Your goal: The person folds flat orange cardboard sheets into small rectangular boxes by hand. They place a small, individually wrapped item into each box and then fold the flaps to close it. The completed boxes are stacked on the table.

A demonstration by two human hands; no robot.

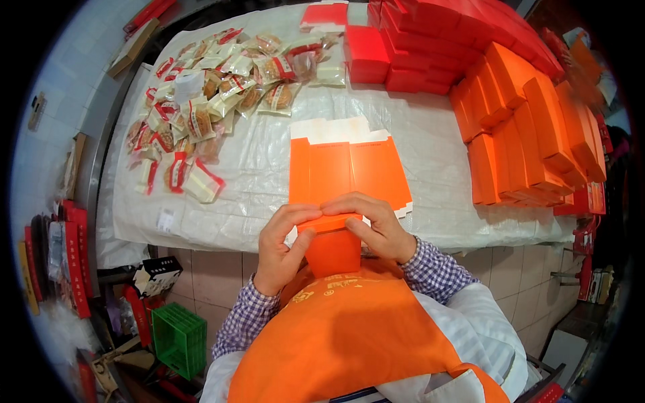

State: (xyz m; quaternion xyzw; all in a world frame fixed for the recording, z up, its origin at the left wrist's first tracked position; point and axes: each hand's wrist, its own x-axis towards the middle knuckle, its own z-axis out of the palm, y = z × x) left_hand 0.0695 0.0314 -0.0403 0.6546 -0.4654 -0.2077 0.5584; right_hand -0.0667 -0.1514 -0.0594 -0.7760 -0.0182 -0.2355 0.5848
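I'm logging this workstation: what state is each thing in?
Left hand: gripping the held box
Right hand: gripping it too
Held box: folded into shape; fully closed or not, unclear
Orange cardboard: flat
Packets: loosely heaped
Orange boxes: stacked
Red boxes: stacked
White sheet: spread, wrinkled
Green crate: contents unclear

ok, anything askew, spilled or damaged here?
Nothing looks spilled or damaged. Mildly untidy: the wrapped packets lie in a jumbled heap at left, and the stacked orange boxes at right sit unevenly, some tilted, though fisheye bending may exaggerate that. The held orange box looks intact.
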